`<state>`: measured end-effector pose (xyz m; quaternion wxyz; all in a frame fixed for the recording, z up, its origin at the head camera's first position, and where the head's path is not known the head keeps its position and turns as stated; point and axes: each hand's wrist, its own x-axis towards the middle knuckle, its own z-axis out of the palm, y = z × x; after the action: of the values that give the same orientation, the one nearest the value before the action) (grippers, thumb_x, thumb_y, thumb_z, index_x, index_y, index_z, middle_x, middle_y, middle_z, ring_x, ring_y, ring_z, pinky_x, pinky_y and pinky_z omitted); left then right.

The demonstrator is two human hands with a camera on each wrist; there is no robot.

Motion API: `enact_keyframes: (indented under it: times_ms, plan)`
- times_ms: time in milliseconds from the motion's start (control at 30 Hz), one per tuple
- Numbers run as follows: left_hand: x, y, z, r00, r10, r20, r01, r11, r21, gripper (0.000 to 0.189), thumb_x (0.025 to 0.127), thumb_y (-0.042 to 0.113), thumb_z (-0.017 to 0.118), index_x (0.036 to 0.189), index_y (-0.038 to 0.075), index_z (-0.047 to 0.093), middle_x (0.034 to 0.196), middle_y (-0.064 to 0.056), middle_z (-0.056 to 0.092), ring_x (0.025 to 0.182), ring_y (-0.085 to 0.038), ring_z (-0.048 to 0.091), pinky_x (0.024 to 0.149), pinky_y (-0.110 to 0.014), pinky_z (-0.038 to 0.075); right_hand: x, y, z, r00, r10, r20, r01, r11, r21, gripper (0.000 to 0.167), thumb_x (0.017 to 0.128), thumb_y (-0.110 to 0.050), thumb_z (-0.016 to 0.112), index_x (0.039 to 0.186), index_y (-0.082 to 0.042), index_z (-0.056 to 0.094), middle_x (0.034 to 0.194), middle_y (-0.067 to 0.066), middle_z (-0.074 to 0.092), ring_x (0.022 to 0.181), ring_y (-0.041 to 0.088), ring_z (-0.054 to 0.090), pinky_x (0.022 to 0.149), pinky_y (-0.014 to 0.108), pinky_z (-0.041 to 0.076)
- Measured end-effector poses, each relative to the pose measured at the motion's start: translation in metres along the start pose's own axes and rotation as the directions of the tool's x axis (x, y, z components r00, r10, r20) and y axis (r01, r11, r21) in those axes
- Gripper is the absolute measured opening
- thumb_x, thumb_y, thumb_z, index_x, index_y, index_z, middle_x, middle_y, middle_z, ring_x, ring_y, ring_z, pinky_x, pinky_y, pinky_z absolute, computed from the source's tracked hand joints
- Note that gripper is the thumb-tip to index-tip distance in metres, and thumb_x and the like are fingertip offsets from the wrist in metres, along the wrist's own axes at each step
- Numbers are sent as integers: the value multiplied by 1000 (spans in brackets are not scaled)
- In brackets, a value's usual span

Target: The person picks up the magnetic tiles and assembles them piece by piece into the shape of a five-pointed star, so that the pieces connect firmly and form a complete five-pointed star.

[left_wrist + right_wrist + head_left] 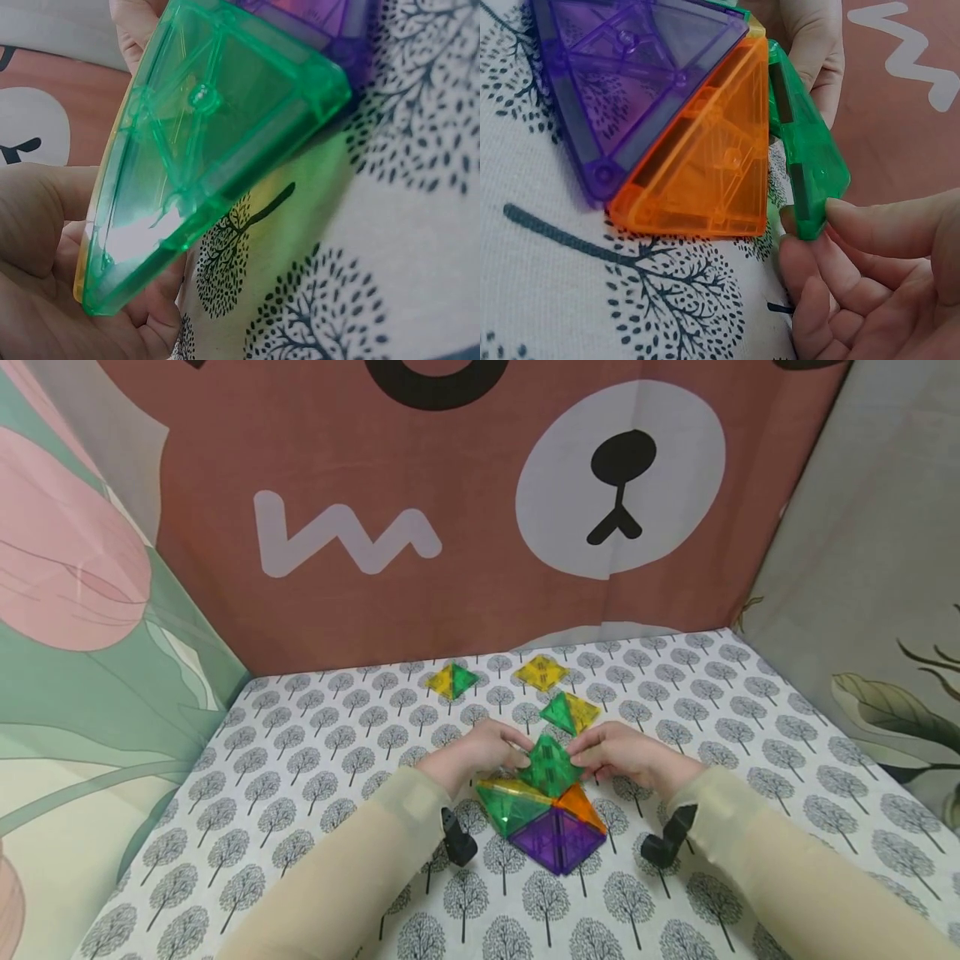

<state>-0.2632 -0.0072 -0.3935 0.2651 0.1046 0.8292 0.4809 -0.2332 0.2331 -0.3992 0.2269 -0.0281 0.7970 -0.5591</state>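
Between my two hands a green magnetic tile [550,766] stands tilted up over a cluster of translucent magnetic tiles. My left hand [478,753] pinches its left side, and my right hand [621,753] pinches its right corner between thumb and fingers. In the right wrist view the green tile [810,150] stands beside an orange triangle tile [712,161]. Purple triangle tiles [558,841] form the near part of the cluster. A raised green tile [217,112] with a yellow one behind it makes up the left part. The left fingertips are partly hidden in the left wrist view.
Behind the hands lie a green-and-yellow tile pair [570,713], a yellow pair [542,672] and another yellow-and-green pair [452,680]. A tree-print cloth [300,827] covers the table. Printed curtains [480,602] close off the back and both sides.
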Motion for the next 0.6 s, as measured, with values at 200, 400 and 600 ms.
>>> enact_keyframes:
  times_ms: [200, 400, 600]
  plan:
    - [1, -1, 1, 1000, 7, 5, -7, 1000, -8, 22, 88, 6, 73, 109, 10, 76, 108, -4, 63, 85, -22, 62, 91, -47, 51, -2, -2, 3, 999, -32, 9, 33, 997, -72, 26, 92, -5, 65, 115, 6, 69, 87, 6, 70, 77, 21, 65, 62, 29, 51]
    - [0, 0, 1, 1000, 0, 7, 0, 1000, -16, 20, 89, 6, 73, 108, 10, 75, 112, -4, 63, 84, -22, 63, 96, -51, 49, -4, -3, 5, 999, -27, 17, 29, 996, -86, 27, 93, -6, 65, 117, 5, 69, 88, 7, 71, 76, 21, 64, 61, 28, 51]
    - [-1, 0, 0, 1000, -2, 21, 3, 1000, -18, 19, 91, 6, 69, 110, 9, 74, 109, -4, 64, 85, -22, 64, 101, -54, 45, -6, -3, -1, 996, 20, -83, -24, 998, -50, 25, 95, -10, 61, 111, 8, 68, 89, 11, 70, 75, 21, 66, 66, 32, 56]
